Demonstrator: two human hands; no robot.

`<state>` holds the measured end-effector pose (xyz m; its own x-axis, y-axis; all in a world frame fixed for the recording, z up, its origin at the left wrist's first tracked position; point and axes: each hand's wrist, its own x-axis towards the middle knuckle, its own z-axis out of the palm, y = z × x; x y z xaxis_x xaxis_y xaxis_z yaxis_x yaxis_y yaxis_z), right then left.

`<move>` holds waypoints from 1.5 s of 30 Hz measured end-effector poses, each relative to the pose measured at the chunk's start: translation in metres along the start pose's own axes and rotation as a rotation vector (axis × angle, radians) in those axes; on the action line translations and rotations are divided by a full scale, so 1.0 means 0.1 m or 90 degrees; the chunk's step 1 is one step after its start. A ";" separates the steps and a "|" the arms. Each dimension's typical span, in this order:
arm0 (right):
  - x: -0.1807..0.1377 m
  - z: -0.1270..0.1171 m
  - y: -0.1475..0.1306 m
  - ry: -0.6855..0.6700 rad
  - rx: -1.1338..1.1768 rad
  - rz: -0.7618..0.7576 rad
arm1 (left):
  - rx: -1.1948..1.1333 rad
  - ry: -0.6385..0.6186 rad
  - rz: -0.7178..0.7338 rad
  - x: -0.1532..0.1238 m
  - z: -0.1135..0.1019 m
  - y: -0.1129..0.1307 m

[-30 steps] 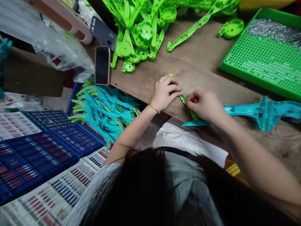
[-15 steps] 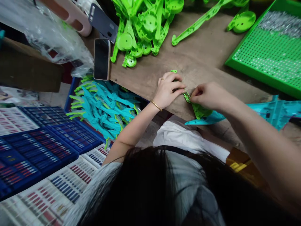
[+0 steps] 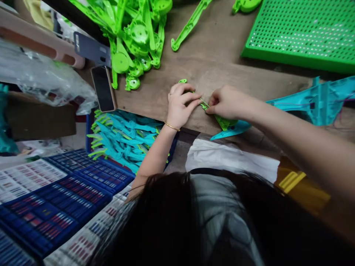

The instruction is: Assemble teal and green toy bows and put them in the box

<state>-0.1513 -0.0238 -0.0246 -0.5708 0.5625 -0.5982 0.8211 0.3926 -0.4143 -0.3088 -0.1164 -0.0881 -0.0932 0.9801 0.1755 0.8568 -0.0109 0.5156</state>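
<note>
My left hand [image 3: 180, 103] rests curled on the wooden bench [image 3: 222, 62], fingers pressed down on a small green plastic part [image 3: 183, 81] whose tip shows above the knuckles. My right hand [image 3: 226, 101] is pinched on the other end of a green plastic piece [image 3: 223, 122] that lies over a teal plastic part [image 3: 231, 131] at the bench's front edge. The two hands nearly meet at the fingertips. What the fingertips hold between them is mostly hidden.
A heap of green plastic parts [image 3: 133, 33] lies at the back left, with a phone [image 3: 103, 88] beside it. A green perforated tray [image 3: 299, 33] stands back right, a large teal part [image 3: 321, 99] at right. A bin of teal and green parts [image 3: 122, 136] sits below the bench, blue boxes [image 3: 55, 199] at left.
The view has shifted, so bench and parts sit higher and further left in the frame. Both hands stay together on the green piece, with only small finger movements.
</note>
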 end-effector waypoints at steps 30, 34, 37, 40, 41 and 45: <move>-0.83 0.41 0.36 0.271 -0.131 -0.060 | 0.070 0.025 0.097 -0.56 0.18 0.58; -0.77 0.33 0.46 0.278 -0.113 0.015 | 0.093 0.035 0.104 -0.57 0.18 0.58; -0.74 0.28 0.48 0.262 -0.107 0.035 | 0.091 0.033 0.108 -0.57 0.18 0.59; -0.75 0.28 0.47 0.252 -0.101 0.046 | 0.091 0.032 0.116 -0.56 0.17 0.59; -0.75 0.28 0.46 0.249 -0.098 0.048 | 0.096 0.027 0.115 -0.56 0.16 0.59; -0.78 0.28 0.49 0.240 -0.075 0.066 | 0.120 0.015 0.117 -0.53 0.13 0.58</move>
<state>-0.0667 -0.0689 -0.0168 -0.4632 0.8224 -0.3302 0.8812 0.3876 -0.2707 -0.2472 -0.1663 -0.0785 0.0627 0.9599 0.2731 0.9394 -0.1492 0.3086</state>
